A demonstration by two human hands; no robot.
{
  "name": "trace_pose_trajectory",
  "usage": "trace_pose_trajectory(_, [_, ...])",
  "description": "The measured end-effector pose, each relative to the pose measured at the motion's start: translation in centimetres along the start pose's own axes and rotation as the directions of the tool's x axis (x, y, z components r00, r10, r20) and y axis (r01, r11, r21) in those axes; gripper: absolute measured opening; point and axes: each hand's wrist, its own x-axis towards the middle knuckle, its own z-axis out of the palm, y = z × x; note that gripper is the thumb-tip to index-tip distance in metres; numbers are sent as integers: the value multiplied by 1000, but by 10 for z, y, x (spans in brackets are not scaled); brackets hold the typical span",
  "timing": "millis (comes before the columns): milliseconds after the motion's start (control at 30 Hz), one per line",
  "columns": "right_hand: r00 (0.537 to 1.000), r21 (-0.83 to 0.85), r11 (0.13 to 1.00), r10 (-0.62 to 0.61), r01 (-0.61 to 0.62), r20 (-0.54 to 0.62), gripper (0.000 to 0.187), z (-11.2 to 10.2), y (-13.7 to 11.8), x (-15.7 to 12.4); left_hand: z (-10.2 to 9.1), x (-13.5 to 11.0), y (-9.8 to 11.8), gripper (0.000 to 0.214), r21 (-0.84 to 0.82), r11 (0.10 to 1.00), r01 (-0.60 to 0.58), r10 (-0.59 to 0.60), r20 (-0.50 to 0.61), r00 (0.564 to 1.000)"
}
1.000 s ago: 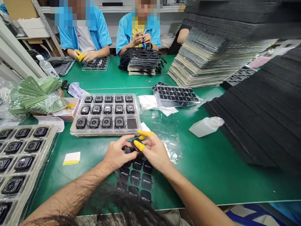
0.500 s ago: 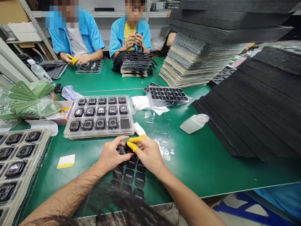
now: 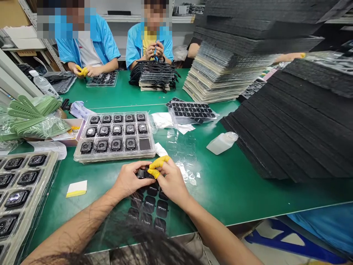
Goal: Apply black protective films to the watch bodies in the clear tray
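Note:
Between my hands is a black smartwatch body (image 3: 141, 173), partly hidden by fingers. My left hand (image 3: 129, 180) grips it from the left, thumb below and fingers above. My right hand (image 3: 171, 181), with yellow finger cots (image 3: 160, 162) on thumb and forefinger, pinches at the watch's right side; whether a film is between those fingertips I cannot make out. Under my hands lies a clear sheet of black screen stickers (image 3: 149, 203) with white lettering. Just beyond, a clear tray (image 3: 114, 156) holds rows of watch bodies, with one slot at its front right showing no watch.
Another watch tray (image 3: 53, 162) is at left, near green straps (image 3: 41, 127). A white bottle (image 3: 222, 143) and tall black foam stacks (image 3: 275, 129) stand right. Clear film scraps (image 3: 190, 178) lie beyond my right hand. Two co-workers in blue sit opposite.
My right hand's yellow-covered fingers have shifted slightly on the watch, and its dark face shows a little more. The whole view has moved slightly. Across the table, a co-worker's hands now show something blue.

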Motion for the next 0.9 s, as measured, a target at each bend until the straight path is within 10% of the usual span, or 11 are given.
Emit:
trace_pose_trajectory(133, [978,236,961,175,-145,-111,22,-34,11,14,-1,2,1,46,-67,998,16,-18,-37,999])
trace_pose_trajectory(333, [984,-529,831,114,-172,-140,13,-77,32,42,0,2,6,45,-51,996,80,-82,-49,995])
trace_pose_trajectory(500, [981,-784,616,187,-73,56,27,-77,18,68,2,1,8,45,-17,995,95,-96,-67,993])
trace_pose_trajectory(700, [971,-859,482,229,-174,-68,30,-87,12,70,3,3,6,44,-48,993,112,-116,-75,990])
trace_pose_trajectory(900, [992,-747,664,72,29,102,25,-65,26,74,4,4,1,45,-45,994,103,-106,-80,991])
